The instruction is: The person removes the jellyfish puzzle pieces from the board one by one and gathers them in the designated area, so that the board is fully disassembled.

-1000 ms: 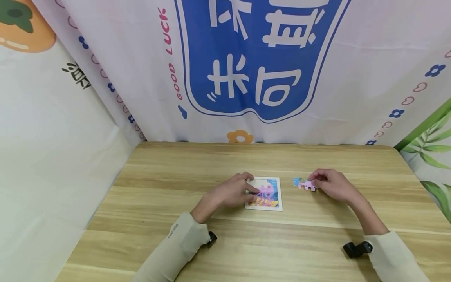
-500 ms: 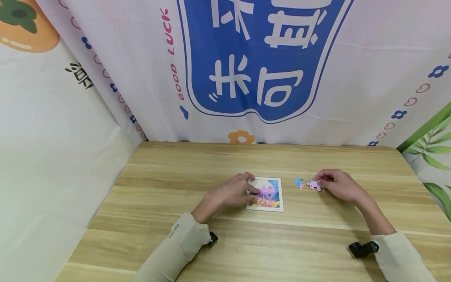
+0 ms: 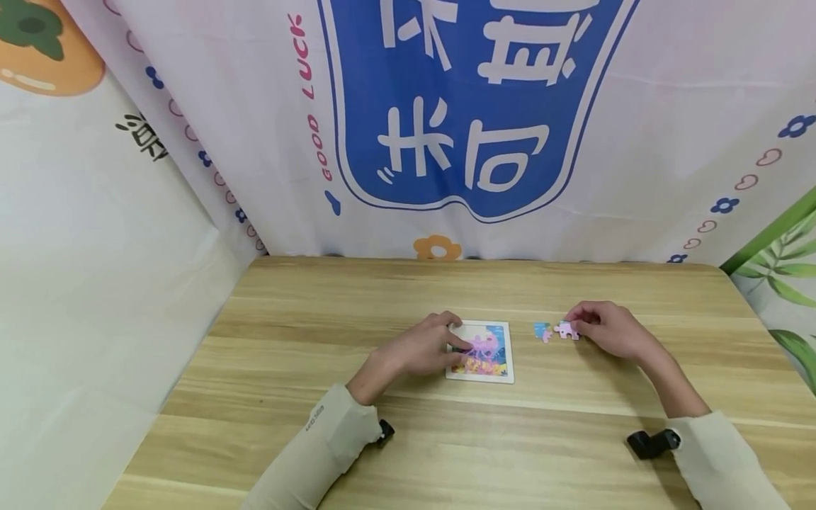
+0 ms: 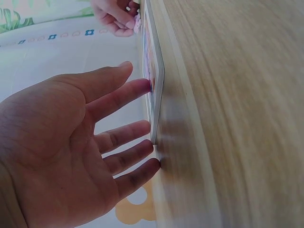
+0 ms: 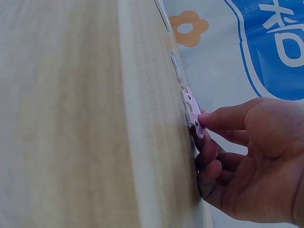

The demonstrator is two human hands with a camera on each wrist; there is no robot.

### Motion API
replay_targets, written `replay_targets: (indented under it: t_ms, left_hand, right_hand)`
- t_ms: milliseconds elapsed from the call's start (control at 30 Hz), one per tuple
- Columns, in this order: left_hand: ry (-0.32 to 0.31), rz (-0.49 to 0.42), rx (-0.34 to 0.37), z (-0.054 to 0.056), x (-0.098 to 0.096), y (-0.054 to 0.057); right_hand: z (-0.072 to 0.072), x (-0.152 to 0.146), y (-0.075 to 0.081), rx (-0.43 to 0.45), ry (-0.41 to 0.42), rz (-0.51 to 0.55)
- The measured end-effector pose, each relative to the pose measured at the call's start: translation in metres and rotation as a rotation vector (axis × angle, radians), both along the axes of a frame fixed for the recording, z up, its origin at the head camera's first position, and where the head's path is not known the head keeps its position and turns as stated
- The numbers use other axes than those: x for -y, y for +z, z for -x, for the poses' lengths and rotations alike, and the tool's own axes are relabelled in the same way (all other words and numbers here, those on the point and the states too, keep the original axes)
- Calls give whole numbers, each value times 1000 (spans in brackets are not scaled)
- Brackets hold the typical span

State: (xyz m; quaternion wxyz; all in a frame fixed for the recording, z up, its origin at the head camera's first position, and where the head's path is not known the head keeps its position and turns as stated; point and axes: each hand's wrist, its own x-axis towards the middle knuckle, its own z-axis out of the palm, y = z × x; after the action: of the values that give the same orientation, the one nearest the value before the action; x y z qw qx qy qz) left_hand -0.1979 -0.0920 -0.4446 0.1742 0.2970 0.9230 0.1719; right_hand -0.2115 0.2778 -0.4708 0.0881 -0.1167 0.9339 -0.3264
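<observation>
A small white-framed jigsaw puzzle (image 3: 470, 331) with a pink sea-creature picture lies flat on the table; its upper left part is plain white. My left hand (image 3: 421, 347) touches its left side with extended, spread fingers, and in the left wrist view one fingertip meets the picture surface. To the right of the frame, my right hand (image 3: 612, 329) pinches a pink puzzle piece (image 3: 567, 331) between thumb and fingers, low over the tabletop. Just left of that sits a loose blue-and-pink puzzle piece (image 3: 542, 330). The right wrist view shows the pinched piece edge-on, tilted.
The wooden table (image 3: 446, 439) ends at a printed cloth backdrop (image 3: 255, 142) with a blue emblem. A black wrist camera (image 3: 653, 444) sits by the right sleeve, another (image 3: 385, 432) by the left one.
My right hand has drawn the pink puzzle piece rightward, apart from the blue-and-pink one, then nudged it slightly away from me. The left hand has stayed on the puzzle frame.
</observation>
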Motion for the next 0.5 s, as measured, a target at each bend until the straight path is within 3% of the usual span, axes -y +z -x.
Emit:
replay_targets:
  t_ms: [500]
  left_hand:
    - [-3, 6, -10, 1, -1, 0]
  right_hand:
    - [-1, 2, 3, 6, -7, -1]
